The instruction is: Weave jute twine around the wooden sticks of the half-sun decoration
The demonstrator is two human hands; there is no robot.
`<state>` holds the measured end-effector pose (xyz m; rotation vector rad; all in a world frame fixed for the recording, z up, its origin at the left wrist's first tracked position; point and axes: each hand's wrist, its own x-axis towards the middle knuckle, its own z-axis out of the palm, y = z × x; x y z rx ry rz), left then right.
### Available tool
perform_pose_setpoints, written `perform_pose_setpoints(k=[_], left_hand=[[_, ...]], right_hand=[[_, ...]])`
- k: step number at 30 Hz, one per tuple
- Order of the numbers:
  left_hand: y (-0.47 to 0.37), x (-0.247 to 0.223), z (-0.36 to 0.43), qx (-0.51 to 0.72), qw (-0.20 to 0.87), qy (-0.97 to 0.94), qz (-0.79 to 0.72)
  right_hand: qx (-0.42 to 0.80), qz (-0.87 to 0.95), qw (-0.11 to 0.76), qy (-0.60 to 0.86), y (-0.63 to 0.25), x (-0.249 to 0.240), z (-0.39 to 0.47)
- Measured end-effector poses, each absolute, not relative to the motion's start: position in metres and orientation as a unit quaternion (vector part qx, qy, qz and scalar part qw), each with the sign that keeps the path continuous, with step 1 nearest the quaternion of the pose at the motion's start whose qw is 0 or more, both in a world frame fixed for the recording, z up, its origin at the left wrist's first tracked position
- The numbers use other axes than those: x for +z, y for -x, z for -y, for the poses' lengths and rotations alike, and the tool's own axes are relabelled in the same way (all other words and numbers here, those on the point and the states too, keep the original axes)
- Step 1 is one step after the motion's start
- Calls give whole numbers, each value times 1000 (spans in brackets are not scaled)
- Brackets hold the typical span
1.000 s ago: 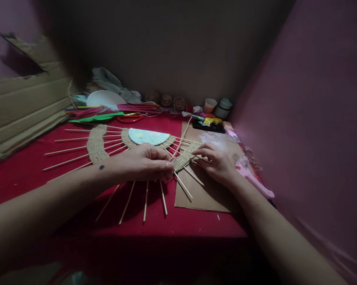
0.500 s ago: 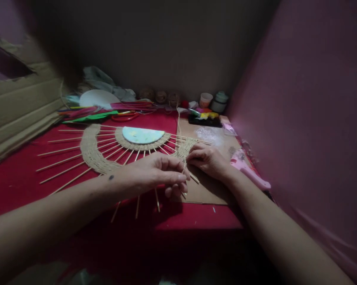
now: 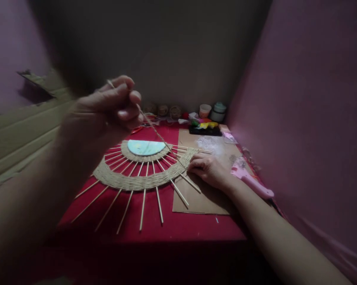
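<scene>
A half-round woven piece [image 3: 136, 183] lies on the red cloth, its thin sticks fanning out from a pale blue half disc [image 3: 146, 147]. Raised high at the left, my left hand [image 3: 114, 103] is closed on a twine [image 3: 154, 130], which runs taut down to the right end of the weave. There my right hand [image 3: 206, 168] pinches the weave's edge, where the twine comes in; its fingertips are partly hidden.
Under the weave's right end lies a cardboard sheet [image 3: 202, 202]. A pink glue gun [image 3: 251, 182] rests to the right. Twine balls [image 3: 175, 112], a cup [image 3: 204, 110] and a lidded jar [image 3: 218, 112] line the back. Folded cardboard [image 3: 27, 130] stands left.
My left hand has moved up and left from beside my right hand, drawing the twine out straight. My right hand stays at the weave. The view has shifted slightly.
</scene>
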<state>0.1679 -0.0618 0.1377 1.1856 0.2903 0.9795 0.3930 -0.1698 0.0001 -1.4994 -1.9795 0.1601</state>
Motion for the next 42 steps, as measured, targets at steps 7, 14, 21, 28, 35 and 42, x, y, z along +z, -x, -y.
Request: perform_pose_setpoints(k=[7,14,21,28,35,42], left_hand=[[-138,122,17,166,327,-862,-350],[-161,76,32,202,26,-949,-242],[-207,39,77,73,82,-990,-92],[-205,31,80,55,87,-986,-132],[-205,23,81,51,54,-992,-101],[-202,24,85,75,14,-991,-110]], right_hand=[[62,752,331,566,-393,1,171],[62,751,346,559,-395,-3,171],[53,765,357,534,-395,-4,172],[92,729,364,573,-396,-1,172],[116,717,383,570,-395,-2,172],[75,737,369,561,-396,2,175]])
